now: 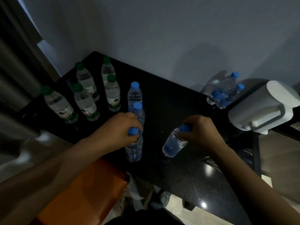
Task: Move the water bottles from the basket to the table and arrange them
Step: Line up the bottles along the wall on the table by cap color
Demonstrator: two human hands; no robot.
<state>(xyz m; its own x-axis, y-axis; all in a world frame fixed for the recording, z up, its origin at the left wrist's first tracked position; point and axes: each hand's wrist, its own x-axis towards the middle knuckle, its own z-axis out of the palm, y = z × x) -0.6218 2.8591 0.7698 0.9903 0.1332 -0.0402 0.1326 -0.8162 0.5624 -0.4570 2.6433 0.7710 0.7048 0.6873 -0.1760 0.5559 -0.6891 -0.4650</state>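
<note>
- Step in hand, as judged: setting down two bottles on the black speckled table [170,101] and lining them up.
- The left hand [121,127] has its fingers curled round the neck, just under the cap, of the left bottle [134,150], clear plastic with a blue cap. It is upright near the front edge; I cannot tell if its base touches.
- The right hand [201,129] grasps the cap end of the right bottle [173,143], same type. It is tilted, with its base low and swung towards the other bottle.
- Pose: both forearms reach in from the near edge, palms down over the caps.
- Doing it well: bring the right bottle vertical before release. A cap grip steers the base poorly, so lower it straight.
- The left bottle falls roughly in line with two upright blue-capped bottles [134,93] behind it. Extend that column and leave a gap from the nearer one.
- Five green-capped bottles [86,101] are grouped on the table's left. Further blue-capped bottles [225,93] stand far right, beside a white plastic appliance [266,108].
- Basket: not identifiable in view.
</note>
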